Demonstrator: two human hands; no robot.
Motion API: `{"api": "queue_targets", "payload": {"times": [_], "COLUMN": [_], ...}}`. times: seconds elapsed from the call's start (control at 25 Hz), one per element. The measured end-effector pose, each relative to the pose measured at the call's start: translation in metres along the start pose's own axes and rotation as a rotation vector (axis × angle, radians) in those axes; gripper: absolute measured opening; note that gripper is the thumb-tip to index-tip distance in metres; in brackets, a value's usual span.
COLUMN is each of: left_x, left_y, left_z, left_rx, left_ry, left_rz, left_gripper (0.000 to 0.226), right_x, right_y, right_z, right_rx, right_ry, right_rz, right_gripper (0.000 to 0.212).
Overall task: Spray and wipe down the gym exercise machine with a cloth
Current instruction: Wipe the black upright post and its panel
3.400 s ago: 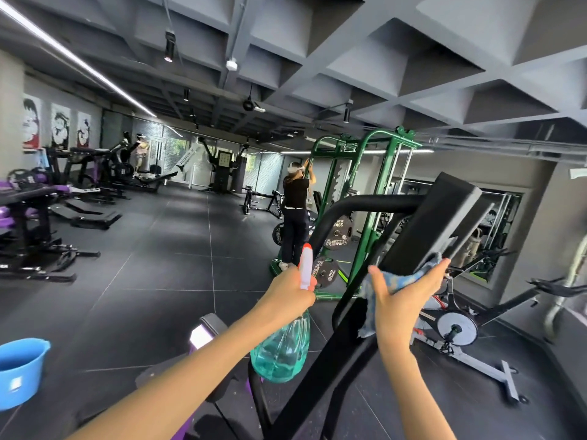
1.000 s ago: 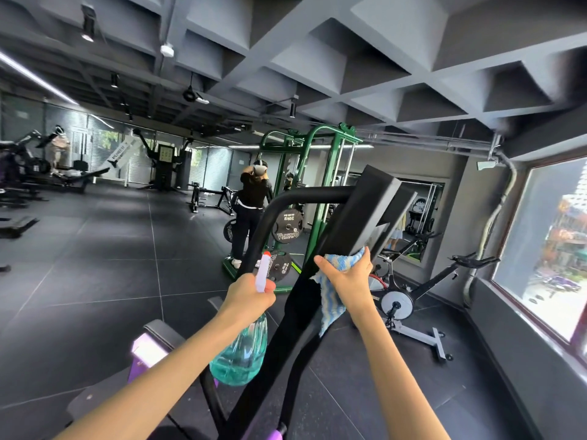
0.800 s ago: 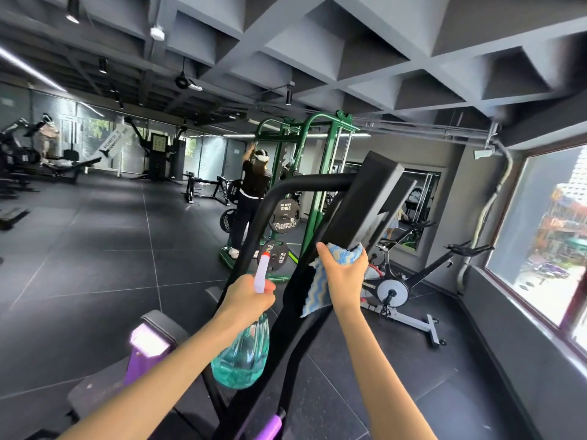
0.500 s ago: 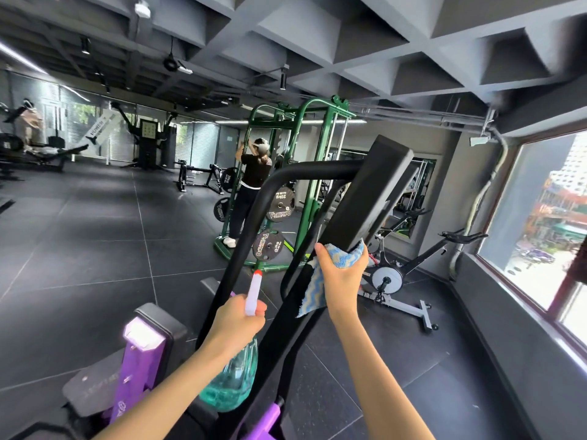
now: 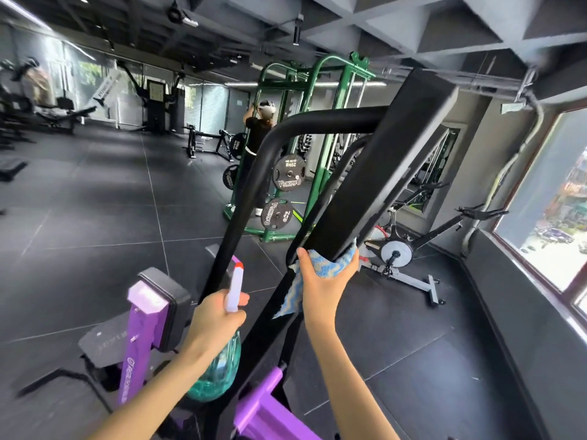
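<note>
The right hand [image 5: 327, 282] has slid down the exercise machine's slanted black pad [image 5: 390, 160] to its lower end, fingers and thumb curled round it through the blue-and-white cloth [image 5: 332, 265]. The left hand [image 5: 216, 319] has dropped too, gripping the teal spray bottle [image 5: 219, 371] by its neck, just beside the black frame tube [image 5: 241, 198]. The pad's upper stretch is probably wiped, so the purple frame [image 5: 263, 408] likely remains. One cloth, one bottle; beyond, one green rack [image 5: 332, 122], one spin bike [image 5: 397, 252], one other person [image 5: 257, 131].

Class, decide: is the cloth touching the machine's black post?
Touching. The head view shows the right hand holding the cloth wrapped around the post.
</note>
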State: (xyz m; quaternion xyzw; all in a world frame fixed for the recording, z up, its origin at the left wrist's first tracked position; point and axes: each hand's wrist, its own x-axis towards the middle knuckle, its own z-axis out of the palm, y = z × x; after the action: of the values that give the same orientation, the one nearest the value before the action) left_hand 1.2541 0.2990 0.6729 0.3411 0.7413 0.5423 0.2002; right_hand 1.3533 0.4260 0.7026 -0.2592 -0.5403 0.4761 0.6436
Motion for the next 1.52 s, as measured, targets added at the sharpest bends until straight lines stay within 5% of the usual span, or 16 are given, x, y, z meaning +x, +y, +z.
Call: {"api": "queue_targets", "payload": {"times": [0.76,1.04,1.52], "left_x": [0.044,0.081,0.073], "left_y": [-0.192,-0.254,-0.310], "left_z": [0.054,0.068,0.081], "left_rx": [-0.027,0.267,0.172], "left_ry": [0.190,0.242,0.466], "left_rz": [0.087,0.304,0.536], "left_gripper": [0.016,0.025,0.037], "right_x": [-0.069,-0.097,-0.122], "right_y": [0.198,0.271,0.348], "right_z": [-0.004,-0.001,-0.005], "right_rx": [0.083,0.084,-0.149], "right_ry": [-0.035,-0.011,0.061], "right_rz": [-0.140,-0.239,-0.491], "right_gripper": [0.098,0.106,0.104]}}
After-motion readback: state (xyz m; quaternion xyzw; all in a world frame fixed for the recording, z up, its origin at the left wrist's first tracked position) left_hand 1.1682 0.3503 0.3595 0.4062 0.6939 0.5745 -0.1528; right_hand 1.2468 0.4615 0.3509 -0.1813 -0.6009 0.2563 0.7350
